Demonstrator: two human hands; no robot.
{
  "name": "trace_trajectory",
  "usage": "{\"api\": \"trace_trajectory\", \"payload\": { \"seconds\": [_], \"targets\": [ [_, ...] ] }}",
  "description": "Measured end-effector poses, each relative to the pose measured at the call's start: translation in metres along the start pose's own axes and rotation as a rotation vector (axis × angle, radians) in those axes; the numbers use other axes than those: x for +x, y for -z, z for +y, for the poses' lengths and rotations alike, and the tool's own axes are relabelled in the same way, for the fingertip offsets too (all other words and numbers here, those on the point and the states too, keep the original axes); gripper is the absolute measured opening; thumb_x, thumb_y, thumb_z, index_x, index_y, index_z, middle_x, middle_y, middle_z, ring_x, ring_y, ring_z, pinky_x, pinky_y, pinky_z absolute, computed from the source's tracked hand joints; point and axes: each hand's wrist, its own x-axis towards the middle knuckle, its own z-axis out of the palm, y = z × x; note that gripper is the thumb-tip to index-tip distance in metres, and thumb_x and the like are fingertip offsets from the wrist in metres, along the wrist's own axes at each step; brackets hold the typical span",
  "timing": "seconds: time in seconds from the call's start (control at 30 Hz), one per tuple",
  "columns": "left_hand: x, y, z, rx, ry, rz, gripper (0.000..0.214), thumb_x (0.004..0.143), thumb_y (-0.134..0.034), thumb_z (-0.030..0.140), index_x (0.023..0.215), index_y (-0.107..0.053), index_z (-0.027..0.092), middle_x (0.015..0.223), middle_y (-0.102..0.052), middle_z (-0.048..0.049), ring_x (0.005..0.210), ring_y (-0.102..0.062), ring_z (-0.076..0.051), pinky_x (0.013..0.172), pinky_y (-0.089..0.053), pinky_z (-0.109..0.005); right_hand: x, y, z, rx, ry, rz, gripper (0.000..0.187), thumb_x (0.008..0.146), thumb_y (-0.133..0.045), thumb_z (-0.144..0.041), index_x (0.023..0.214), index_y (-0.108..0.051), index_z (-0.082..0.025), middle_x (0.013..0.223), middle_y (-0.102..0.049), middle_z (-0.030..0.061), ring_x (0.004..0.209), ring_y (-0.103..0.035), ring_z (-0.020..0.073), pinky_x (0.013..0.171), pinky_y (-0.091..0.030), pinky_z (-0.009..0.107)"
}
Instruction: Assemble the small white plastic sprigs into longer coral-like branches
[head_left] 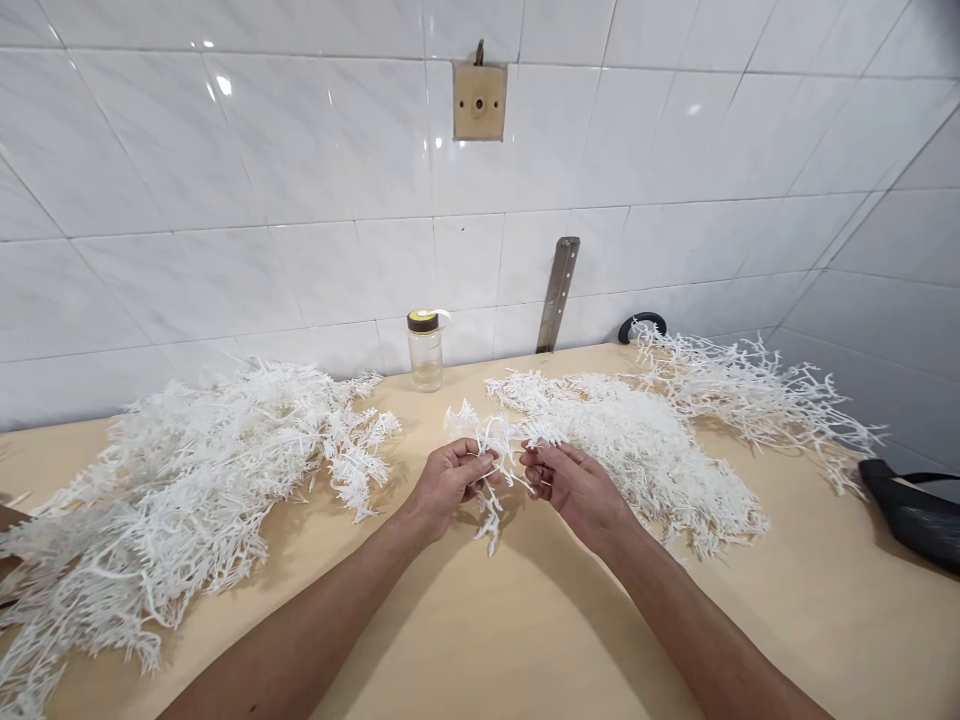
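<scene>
In front of me, above the tan table (480, 640), my left hand (446, 485) pinches a white branched sprig (489, 525) that looks like artificial twig or coral. Its stems spread up and down past the fingertips. My right hand (577, 490) is closed too, thumb against fingers, on a small white sprig (541, 436) beside the first. Stems run between the two hands; whether the pieces are joined I cannot tell. Right behind my right hand lies a dense heap of fine white sprigs (645, 440). A larger heap of white sprigs (225, 470) spreads to the left.
A clear jar (426, 360) with a dark and yellow lid stands by the tiled wall (300, 150). A metal strip (559, 295) leans there. Loose white branches (757, 390) lie far right, near a black ring-shaped item (642, 326) and a black object (911, 515).
</scene>
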Motion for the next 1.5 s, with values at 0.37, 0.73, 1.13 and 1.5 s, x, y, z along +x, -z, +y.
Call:
{"api": "trace_trajectory", "payload": {
  "seconds": [0.37, 0.73, 1.13, 1.5],
  "targets": [
    [0.001, 0.005, -0.001, 0.061, 0.074, -0.166, 0.033, 0.068, -0.080, 0.044, 0.069, -0.062, 0.016, 0.055, -0.046, 0.0044, 0.046, -0.035, -0.006, 0.046, -0.024, -0.022, -0.001, -0.005, 0.000, 0.010, 0.021, 0.100, 0.027, 0.073, -0.081, -0.040, 0.075, -0.063, -0.020, 0.080, -0.068, 0.0026, 0.064, -0.055, 0.0129, 0.056, -0.047, 0.026],
    [0.004, 0.009, 0.003, 0.207, 0.108, -0.040, 0.027, 0.063, -0.082, 0.035, 0.077, -0.071, 0.014, 0.059, -0.056, 0.0021, 0.051, -0.045, -0.009, 0.049, -0.032, -0.022, 0.000, -0.002, -0.001, -0.004, 0.079, 0.160, 0.028, 0.071, -0.081, -0.041, 0.075, -0.064, -0.019, 0.072, -0.062, 0.0012, 0.063, -0.054, 0.0130, 0.053, -0.047, 0.025],
    [0.001, 0.010, 0.007, 0.144, 0.188, -0.249, 0.036, 0.062, -0.081, 0.041, 0.061, -0.057, 0.014, 0.051, -0.040, 0.0066, 0.045, -0.030, -0.005, 0.046, -0.022, -0.022, 0.001, -0.006, 0.007, -0.105, 0.071, 0.157, 0.030, 0.075, -0.078, -0.045, 0.074, -0.065, -0.018, 0.074, -0.064, 0.0017, 0.056, -0.051, 0.0107, 0.049, -0.046, 0.025],
    [0.008, 0.027, 0.008, 0.146, 0.184, -0.327, 0.036, 0.063, -0.082, 0.042, 0.067, -0.060, 0.014, 0.056, -0.043, 0.0058, 0.047, -0.032, -0.005, 0.047, -0.021, -0.022, 0.003, 0.003, -0.003, -0.016, 0.085, 0.262, 0.030, 0.068, -0.083, -0.041, 0.071, -0.064, -0.018, 0.076, -0.065, 0.0007, 0.058, -0.051, 0.0100, 0.048, -0.045, 0.023]
  ]
}}
